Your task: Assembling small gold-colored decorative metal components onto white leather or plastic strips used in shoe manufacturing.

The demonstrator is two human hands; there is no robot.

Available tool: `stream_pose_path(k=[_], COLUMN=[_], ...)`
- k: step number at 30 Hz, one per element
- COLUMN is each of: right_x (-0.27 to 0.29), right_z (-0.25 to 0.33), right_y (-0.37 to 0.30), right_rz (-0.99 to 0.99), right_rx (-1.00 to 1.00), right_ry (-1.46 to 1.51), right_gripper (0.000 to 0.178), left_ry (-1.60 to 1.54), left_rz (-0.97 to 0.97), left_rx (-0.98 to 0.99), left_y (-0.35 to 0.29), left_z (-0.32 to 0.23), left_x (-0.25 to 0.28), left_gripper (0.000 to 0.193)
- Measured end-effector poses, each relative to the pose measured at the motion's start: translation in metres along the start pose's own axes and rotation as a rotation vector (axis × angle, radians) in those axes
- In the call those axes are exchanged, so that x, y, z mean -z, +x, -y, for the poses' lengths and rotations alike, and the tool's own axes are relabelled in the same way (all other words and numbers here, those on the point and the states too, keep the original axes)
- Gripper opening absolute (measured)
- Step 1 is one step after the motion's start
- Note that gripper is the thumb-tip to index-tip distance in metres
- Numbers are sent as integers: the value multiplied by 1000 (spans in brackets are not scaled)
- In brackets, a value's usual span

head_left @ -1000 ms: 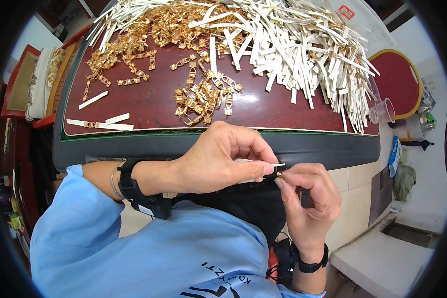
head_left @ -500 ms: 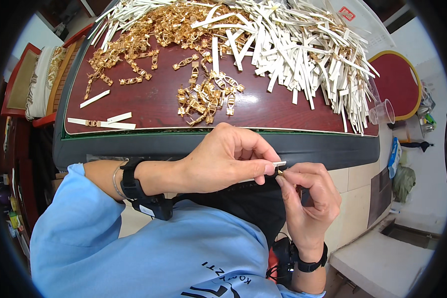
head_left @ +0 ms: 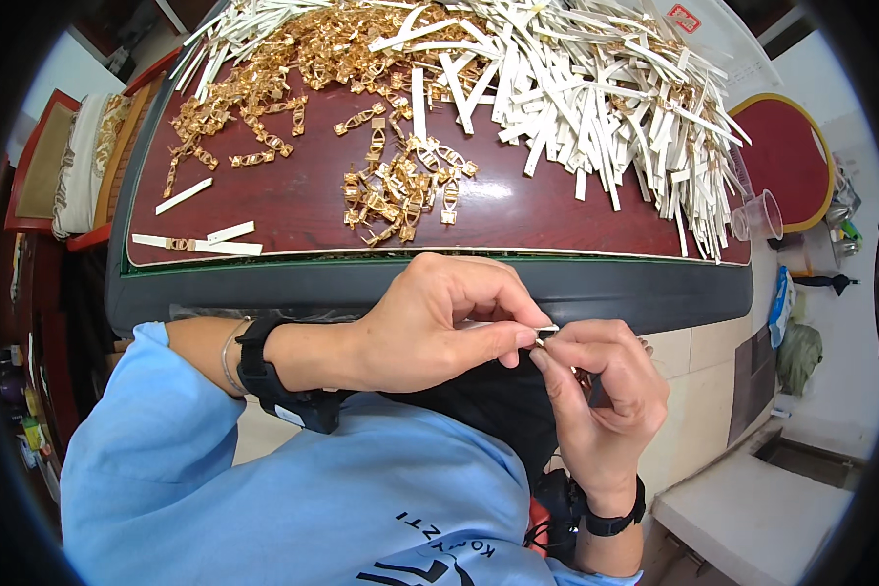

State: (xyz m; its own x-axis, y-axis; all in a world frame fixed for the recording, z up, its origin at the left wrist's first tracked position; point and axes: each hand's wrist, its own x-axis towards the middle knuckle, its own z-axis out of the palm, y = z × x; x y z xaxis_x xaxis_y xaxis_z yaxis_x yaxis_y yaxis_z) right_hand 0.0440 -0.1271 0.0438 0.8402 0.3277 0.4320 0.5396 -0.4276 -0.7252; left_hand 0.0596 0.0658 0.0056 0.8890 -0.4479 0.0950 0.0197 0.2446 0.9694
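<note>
In front of my body, just off the table's near edge, both hands meet fingertip to fingertip. My left hand [head_left: 449, 320] pinches a white strip [head_left: 553, 329], whose short end pokes out between thumb and index finger. My right hand [head_left: 610, 381] is closed on a gold metal link [head_left: 582, 375], mostly covered by its fingers. Strip and link come together at the fingertips; whether one is threaded into the other is too small to tell. Beyond the hands, a small heap of gold links [head_left: 396, 195] lies on the dark red tabletop [head_left: 293, 210].
A large pile of white strips [head_left: 596, 107] covers the right of the table, with more gold links [head_left: 347, 44] at the back. At left lies a strip with a gold link on it [head_left: 181, 243]. A clear plastic cup [head_left: 757, 217] sits by the right edge.
My fingertips have drawn closer together. The white strip's end has tilted and dropped slightly toward my right fingers, and the gold glint at the right fingertips is now covered.
</note>
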Motion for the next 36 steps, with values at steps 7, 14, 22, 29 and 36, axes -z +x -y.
stream_pose_path(k=[7,14,22,29,36], right_x=[4,-7,-14,-19,-27], right_z=[-12,-13,-9,-12,-13], right_y=[-3,-7,-7,-9,-13], right_rz=[46,-78,-159,-203,-240], right_rx=[-54,-333,-375,-246,-213], right_ry=[157,491,469,210,205], right_gripper=[17,14,16,15,14], left_ry=[-123,-190,-290,-277,-336], left_rz=[38,0,-38,-70,-89], left_rx=[88,104,98,142,96], left_y=[1,4,2,2,1], left_z=[-1,-5,-4,-2,3], left_x=[1,1,-1,-2,-3], left_gripper=[11,11,15,16,15])
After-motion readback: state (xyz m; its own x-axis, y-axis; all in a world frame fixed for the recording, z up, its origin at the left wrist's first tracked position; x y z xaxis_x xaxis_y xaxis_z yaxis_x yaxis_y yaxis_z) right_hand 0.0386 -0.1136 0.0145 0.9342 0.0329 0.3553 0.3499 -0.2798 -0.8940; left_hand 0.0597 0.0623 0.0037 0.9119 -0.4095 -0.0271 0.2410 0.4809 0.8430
